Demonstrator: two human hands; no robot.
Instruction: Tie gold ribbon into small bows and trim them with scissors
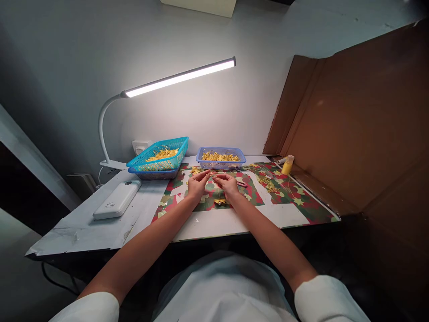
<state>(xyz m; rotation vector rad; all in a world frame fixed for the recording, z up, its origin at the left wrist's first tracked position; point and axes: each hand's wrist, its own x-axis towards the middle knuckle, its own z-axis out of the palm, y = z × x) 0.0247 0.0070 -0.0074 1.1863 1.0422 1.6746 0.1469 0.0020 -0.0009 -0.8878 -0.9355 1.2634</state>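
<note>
A bright lamp [181, 79] lights a grey wall [254, 103] beside brown cardboard [362, 120].

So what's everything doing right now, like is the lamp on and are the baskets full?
Lamp: on.
Turquoise basket: tilted, holding gold pieces.
Purple basket: holding gold pieces, too.
White power bank: lying flat.
Yellow bottle: standing.
Cardboard: upright, creased.
Left hand: fingers pinched together.
Right hand: fingers pinched together.
</note>
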